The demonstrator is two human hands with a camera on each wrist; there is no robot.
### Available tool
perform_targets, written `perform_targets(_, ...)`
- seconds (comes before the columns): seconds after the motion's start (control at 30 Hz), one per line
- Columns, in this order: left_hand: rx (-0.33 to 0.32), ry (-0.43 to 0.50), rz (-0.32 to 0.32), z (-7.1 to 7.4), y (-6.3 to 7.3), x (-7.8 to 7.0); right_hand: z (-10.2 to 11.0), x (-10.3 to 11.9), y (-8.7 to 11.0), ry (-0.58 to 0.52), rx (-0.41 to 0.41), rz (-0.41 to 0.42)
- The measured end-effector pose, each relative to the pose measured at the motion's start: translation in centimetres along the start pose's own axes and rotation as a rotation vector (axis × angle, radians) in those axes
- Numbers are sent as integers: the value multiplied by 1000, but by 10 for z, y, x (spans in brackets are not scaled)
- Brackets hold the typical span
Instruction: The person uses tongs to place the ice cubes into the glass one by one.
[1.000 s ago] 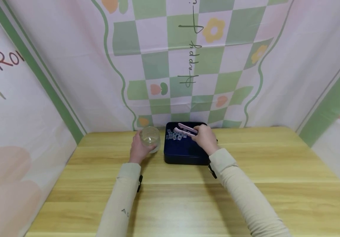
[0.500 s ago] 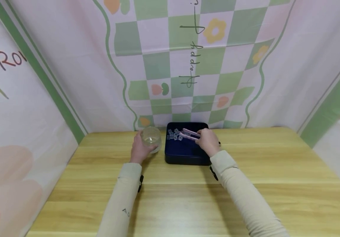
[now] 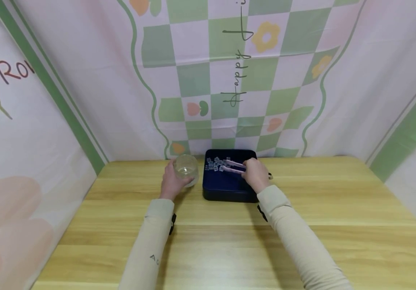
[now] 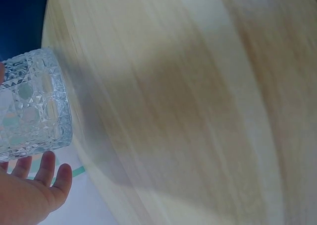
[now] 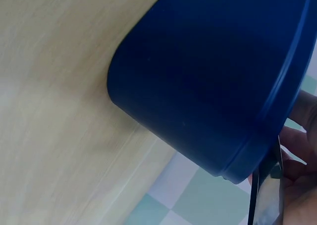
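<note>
Partly cropped in wrist views, the left hand (image 3: 172,183) grips a glass (image 3: 186,164), the right hand (image 3: 257,175) tongs (image 3: 234,170).

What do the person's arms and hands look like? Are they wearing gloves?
No gloves: the left hand and right hand are bare. The person wears long beige sleeves with wide cuffs. Dark letter-like marks sit on the left sleeve. Something black, maybe a strap, shows beside each cuff.

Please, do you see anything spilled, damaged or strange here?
I see nothing spilled or damaged. The clear pieces lie within the edges of the dark box. Only the writing on the wall cloth looks odd, because it runs sideways.
</note>
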State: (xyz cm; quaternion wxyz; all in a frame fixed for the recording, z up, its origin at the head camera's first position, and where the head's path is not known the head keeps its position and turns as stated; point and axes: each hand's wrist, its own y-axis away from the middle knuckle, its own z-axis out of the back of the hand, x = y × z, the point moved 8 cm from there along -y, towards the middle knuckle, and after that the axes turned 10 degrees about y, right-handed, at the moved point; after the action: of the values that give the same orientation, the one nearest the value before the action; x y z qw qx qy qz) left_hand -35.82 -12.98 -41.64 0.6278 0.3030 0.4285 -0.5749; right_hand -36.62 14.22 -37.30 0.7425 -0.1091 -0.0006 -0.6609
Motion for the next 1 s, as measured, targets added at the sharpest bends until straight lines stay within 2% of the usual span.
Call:
perform_targets(0.2,-5,-4,-14,0,0,-1,-2,-2,-1,16,2,-5)
perform_targets(0.77,-6,0,0,-1,0,0,-2,-5,0,39,-31,12)
perform_targets(1.0,-5,-6,4,-1,0,0,-2,-6,-1,33,-10,8)
